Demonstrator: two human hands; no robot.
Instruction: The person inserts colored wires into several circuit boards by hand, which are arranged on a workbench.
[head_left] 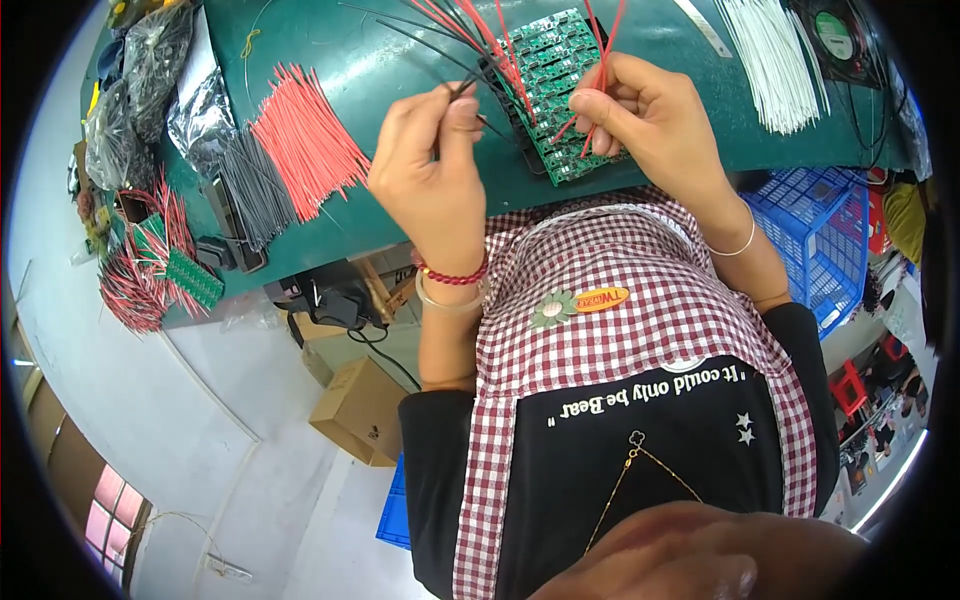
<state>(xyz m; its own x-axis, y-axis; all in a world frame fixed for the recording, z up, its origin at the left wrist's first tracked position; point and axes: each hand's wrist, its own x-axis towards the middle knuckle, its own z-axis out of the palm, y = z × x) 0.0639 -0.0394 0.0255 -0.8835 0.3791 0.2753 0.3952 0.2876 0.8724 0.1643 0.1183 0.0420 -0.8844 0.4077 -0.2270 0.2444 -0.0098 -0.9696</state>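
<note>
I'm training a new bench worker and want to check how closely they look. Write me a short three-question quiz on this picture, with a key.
1. True or false: the left hand pinches a white wire.
2. Which bundle lies farthest to the right on the green table?
A) red
B) dark grey
C) white
3. Fill in the colour and the item: the right hand holds ____ ____.

Key:
1. False; it pinches dark wire.
2. C, the bundle of white wires.
3. red wires
</note>
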